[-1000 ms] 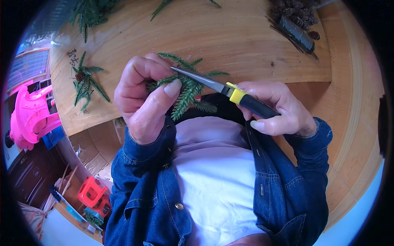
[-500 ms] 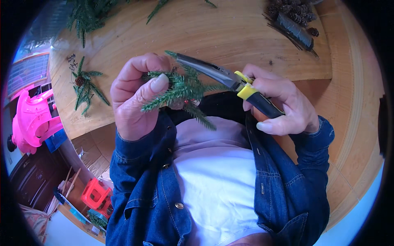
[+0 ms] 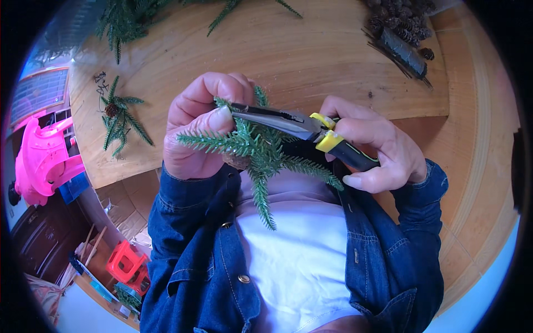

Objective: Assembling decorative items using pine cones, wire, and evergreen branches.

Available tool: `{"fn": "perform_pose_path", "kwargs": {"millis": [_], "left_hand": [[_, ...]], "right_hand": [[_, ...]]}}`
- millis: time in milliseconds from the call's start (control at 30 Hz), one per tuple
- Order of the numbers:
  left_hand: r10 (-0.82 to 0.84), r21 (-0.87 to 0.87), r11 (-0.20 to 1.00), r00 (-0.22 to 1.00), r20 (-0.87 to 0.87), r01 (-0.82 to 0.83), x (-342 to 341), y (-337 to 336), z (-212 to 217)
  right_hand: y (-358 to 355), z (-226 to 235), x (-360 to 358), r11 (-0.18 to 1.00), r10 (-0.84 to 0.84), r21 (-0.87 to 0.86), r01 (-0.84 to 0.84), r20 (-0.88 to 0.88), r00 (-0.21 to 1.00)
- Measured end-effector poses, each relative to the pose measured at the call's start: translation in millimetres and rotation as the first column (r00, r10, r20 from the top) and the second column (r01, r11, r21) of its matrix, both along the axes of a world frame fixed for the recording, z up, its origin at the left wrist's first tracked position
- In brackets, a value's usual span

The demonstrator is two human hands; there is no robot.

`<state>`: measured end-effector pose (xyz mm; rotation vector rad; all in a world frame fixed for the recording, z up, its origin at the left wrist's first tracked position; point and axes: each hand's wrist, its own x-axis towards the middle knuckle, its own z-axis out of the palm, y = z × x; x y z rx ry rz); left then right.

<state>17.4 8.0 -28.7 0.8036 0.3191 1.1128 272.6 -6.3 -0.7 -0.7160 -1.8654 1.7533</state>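
Your left hand (image 3: 202, 125) grips the fir sprig (image 3: 258, 152), while at its 3 o'clock your right hand (image 3: 375, 147) closes its fingers on the pliers (image 3: 294, 123) above the worktop (image 3: 311, 55).

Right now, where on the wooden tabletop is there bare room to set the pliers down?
The widest bare stretch of the tabletop runs between the small sprig with a cone at the left and the pine cones and dark bundle at the right. The far edge is crowded with green branches. Both the left hand and right hand are occupied.
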Motion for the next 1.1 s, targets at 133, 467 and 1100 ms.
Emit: {"fn": "perform_pose_path", "kwargs": {"millis": [133,467,1100], "left_hand": [[0.026,-0.020,0.999,1.000,-0.005,-0.026,0.6,2.2,-1.9],[0.023,-0.046,0.999,0.999,-0.047,-0.025,-1.9,-1.1,-3.0],[0.186,-0.030,0.977,0.907,-0.377,-0.212,-1.4,-15.5,23.1]], "right_hand": [[2.3,-2.0,-4.4,0.995,-0.030,0.097,0.027,0.034,0.999],[2.3,-3.3,-3.1,0.994,0.001,0.109,-0.013,0.105,0.994],[-54.4,10.2,102.4,0.263,-0.963,0.221,0.939,0.111,0.244]]}}
